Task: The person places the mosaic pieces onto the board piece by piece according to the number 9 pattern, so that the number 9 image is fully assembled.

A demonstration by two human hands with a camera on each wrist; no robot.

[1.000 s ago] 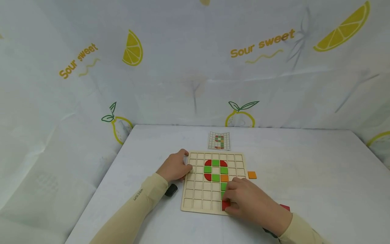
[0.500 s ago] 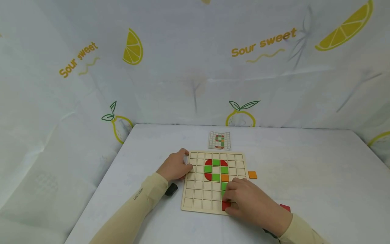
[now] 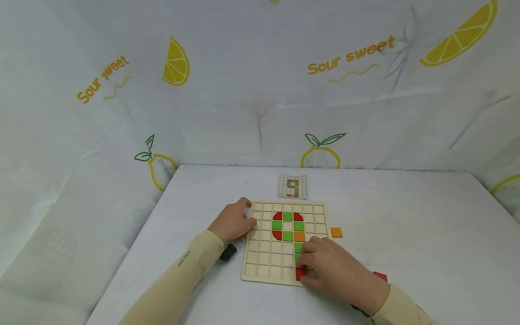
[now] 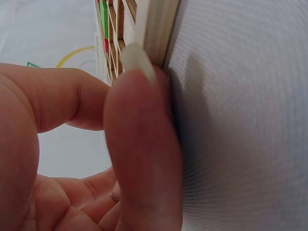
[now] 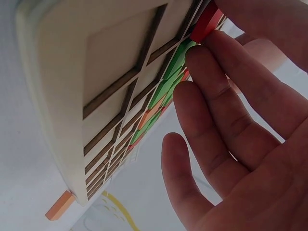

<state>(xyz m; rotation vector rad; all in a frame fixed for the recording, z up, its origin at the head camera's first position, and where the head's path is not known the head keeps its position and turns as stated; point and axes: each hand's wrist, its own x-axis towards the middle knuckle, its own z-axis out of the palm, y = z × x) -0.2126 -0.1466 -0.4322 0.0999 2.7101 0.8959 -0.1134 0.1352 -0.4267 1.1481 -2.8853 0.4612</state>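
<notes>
A pale wooden grid board (image 3: 264, 259) lies flat on the white table. My left hand (image 3: 231, 221) holds its left edge, with fingertips (image 4: 139, 96) against the board's side in the left wrist view. Over the lower right part, my right hand (image 3: 335, 266) pinches a red tile (image 3: 301, 274) between thumb and forefinger at a bottom-row cell. The right wrist view shows this red tile (image 5: 206, 23) tilted against the grid, its other fingers spread loosely. Green tiles (image 3: 287, 236), red curved tiles (image 3: 277, 216) and an orange tile (image 3: 299, 237) sit in cells. My right hand hides some lower right cells.
A small pattern card (image 3: 292, 187) lies behind the board, showing a similar coloured figure. One loose orange tile (image 3: 336, 232) lies right of the board. A red piece (image 3: 380, 276) shows partly behind my right wrist. A black object (image 3: 228, 253) sits by my left wrist.
</notes>
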